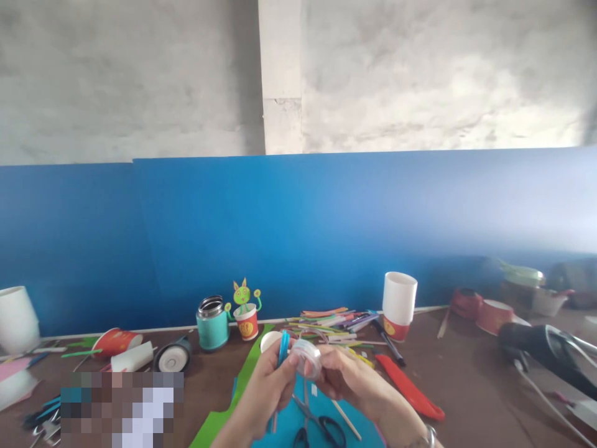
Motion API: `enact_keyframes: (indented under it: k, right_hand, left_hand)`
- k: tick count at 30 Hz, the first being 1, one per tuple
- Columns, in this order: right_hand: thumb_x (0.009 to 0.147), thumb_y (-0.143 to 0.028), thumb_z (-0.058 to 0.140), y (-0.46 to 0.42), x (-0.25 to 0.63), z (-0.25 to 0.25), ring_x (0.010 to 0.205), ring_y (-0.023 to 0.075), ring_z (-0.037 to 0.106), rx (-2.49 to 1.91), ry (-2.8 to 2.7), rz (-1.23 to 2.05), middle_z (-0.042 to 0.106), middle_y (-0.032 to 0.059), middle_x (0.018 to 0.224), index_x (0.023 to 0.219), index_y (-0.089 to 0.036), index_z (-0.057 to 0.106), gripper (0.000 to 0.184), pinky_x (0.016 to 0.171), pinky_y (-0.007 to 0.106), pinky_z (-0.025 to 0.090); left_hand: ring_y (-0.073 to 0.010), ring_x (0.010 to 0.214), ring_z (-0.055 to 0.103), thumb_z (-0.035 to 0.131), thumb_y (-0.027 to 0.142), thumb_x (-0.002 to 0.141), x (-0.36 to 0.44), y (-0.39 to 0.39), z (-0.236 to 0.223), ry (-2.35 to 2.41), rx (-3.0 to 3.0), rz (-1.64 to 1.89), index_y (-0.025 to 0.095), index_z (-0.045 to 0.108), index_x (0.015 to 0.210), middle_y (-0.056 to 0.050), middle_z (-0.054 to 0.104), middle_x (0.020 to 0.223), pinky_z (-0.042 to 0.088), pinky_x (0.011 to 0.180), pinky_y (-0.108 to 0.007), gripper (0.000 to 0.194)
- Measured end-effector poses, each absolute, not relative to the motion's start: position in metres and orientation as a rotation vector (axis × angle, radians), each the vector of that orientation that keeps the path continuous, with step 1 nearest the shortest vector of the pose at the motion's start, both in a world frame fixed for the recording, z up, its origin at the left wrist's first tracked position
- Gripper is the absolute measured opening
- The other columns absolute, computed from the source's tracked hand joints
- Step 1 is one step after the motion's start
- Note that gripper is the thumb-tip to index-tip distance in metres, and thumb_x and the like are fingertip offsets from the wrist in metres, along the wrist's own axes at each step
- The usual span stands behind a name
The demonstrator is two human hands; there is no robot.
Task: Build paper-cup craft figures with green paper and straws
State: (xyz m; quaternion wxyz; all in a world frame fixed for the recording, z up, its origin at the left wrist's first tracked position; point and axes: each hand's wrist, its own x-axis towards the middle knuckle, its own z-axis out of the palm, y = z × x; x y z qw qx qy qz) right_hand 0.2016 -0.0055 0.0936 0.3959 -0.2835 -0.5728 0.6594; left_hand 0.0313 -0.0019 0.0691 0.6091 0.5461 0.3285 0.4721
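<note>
My left hand [265, 387] is closed around a bright blue strip [283, 347], with its thumb against a roll of clear tape [308, 357]. On the roll's other side, the bent fingers of my right hand [349, 373] grip its edge. Below my hands, dark-handled scissors [326, 428] lie on a blue sheet [286, 429]. A thin wooden stick [346, 419] rests beside them. A green sheet [245, 389] runs under the left forearm. Just behind my left hand is a white round piece [270, 340], partly hidden.
Behind my hands lies a pile of coloured strips [340, 323]. A green cat figure [242, 294] stands in a paper cup [247, 323] next to a teal flask [212, 326]. Stacked cups [399, 305], a red-orange cutter-like tool [410, 387] and a black appliance [527, 348] are right.
</note>
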Motion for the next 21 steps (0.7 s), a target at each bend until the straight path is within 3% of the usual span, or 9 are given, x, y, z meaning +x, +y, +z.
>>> enact_keyframes:
  k: [4,8,11,16,19,21]
  right_hand:
    - [0.072,-0.03,0.05,-0.008,0.201,0.097,0.042,0.0064,0.033,-0.869,-1.483,1.534,0.041,-0.0052,0.05,0.061,-0.015,0.056,0.019,0.04,0.022,0.018]
    - [0.071,-0.033,0.049,-0.009,0.199,0.1,0.042,0.0065,0.031,-0.993,-1.554,1.388,0.041,-0.0048,0.048,0.057,-0.015,0.057,0.024,0.04,0.022,0.018]
    - [0.067,-0.033,0.048,-0.009,0.197,0.103,0.042,0.0066,0.026,-1.059,-1.604,1.323,0.036,-0.0057,0.044,0.052,-0.016,0.055,0.024,0.041,0.024,0.015]
    - [0.062,-0.031,0.05,-0.009,0.201,0.105,0.046,0.0073,0.026,-1.055,-1.592,1.349,0.037,-0.0054,0.046,0.053,-0.016,0.055,0.018,0.044,0.024,0.015]
    - [0.065,-0.028,0.051,-0.009,0.206,0.101,0.045,0.0077,0.027,-1.022,-1.515,1.446,0.04,-0.005,0.047,0.062,-0.016,0.059,0.015,0.043,0.024,0.015]
    - [0.068,-0.03,0.052,-0.01,0.208,0.1,0.042,0.0074,0.028,-0.936,-1.477,1.516,0.04,-0.0059,0.046,0.065,-0.016,0.059,0.016,0.042,0.023,0.016]
  left_hand:
    - [-0.0049,0.04,0.034,0.069,0.054,0.071,0.025,-0.006,0.081,0.826,1.452,1.121,0.017,0.057,0.098,0.009,0.043,0.051,0.027,0.04,-0.016,0.047]
    - [-0.0132,0.069,0.054,0.059,0.046,0.083,0.023,-0.015,0.096,0.776,1.702,1.097,0.016,0.063,0.087,-0.001,0.06,0.075,0.042,0.065,-0.021,0.031]
    - [-0.0172,0.082,0.055,0.054,0.041,0.088,0.026,-0.021,0.1,0.817,1.832,1.082,0.015,0.063,0.088,-0.004,0.063,0.084,0.042,0.074,-0.024,0.028]
    - [-0.0147,0.075,0.052,0.054,0.041,0.088,0.029,-0.024,0.099,0.851,1.889,1.085,0.015,0.063,0.084,-0.002,0.062,0.079,0.039,0.067,-0.021,0.027]
    - [-0.0104,0.062,0.047,0.058,0.05,0.082,0.029,-0.021,0.094,0.818,1.72,1.153,0.016,0.061,0.082,0.001,0.055,0.066,0.038,0.058,-0.019,0.035]
    - [-0.0065,0.045,0.034,0.061,0.061,0.074,0.031,-0.019,0.089,0.81,1.516,1.161,0.017,0.059,0.09,0.008,0.04,0.052,0.029,0.044,-0.017,0.047]
